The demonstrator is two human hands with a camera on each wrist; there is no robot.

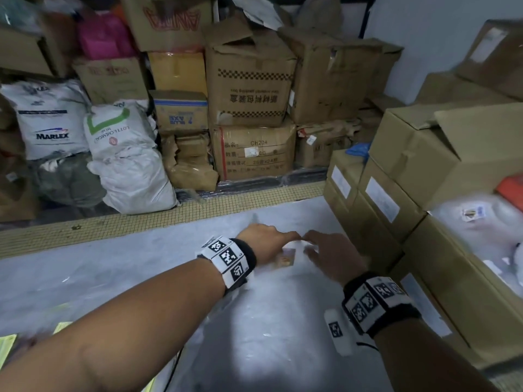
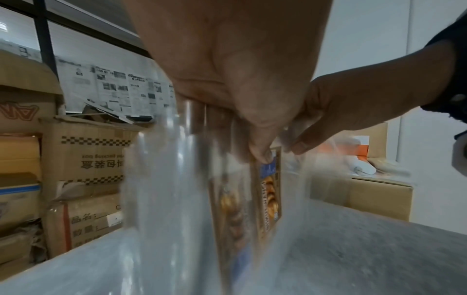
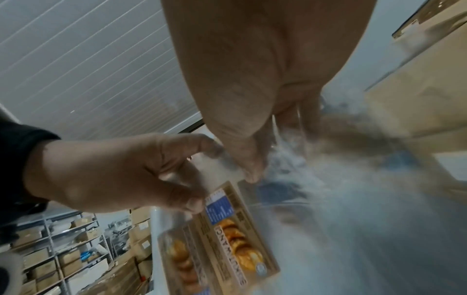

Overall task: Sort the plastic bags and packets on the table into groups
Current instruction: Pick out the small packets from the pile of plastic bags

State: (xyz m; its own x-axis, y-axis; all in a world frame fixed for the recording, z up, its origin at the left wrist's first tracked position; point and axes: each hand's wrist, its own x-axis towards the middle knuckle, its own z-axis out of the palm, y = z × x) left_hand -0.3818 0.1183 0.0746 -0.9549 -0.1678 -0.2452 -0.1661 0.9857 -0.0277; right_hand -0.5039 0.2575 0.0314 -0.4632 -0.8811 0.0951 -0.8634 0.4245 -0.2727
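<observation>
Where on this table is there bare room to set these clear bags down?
Bare grey table lies left of the left hand, up to the mesh strip. The right is crowded with cardboard boxes; yellow packets fill the near-left corner.

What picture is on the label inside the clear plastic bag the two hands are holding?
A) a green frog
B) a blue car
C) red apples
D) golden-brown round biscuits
D: the tan printed label inside the clear plastic bag, which the left hand and right hand pinch, shows golden-brown round biscuits.
</observation>
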